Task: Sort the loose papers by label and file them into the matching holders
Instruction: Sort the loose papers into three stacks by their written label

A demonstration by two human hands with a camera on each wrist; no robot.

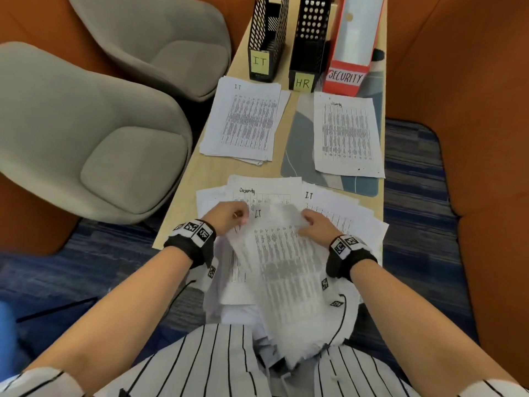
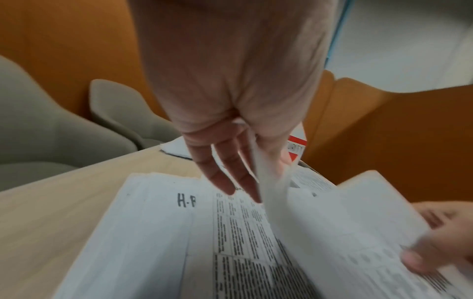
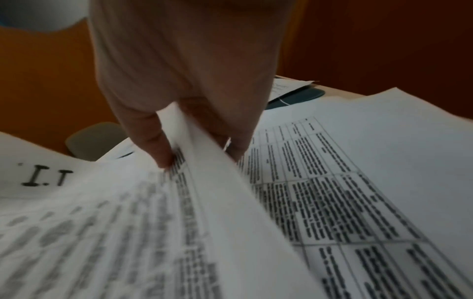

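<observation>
My left hand and right hand each pinch a top corner of a printed sheet marked "I.T", lifted off the loose pile at the table's near end. In the left wrist view the left hand pinches the sheet's edge above a sheet marked "H-R". In the right wrist view the right hand grips the same sheet. An IT stack and a Security stack lie farther back. Behind them stand the IT holder, HR holder and red Security holder.
The narrow wooden table runs away from me. A blue-grey mat lies under the Security stack. Two grey chairs stand to the left. Orange walls close in on both sides.
</observation>
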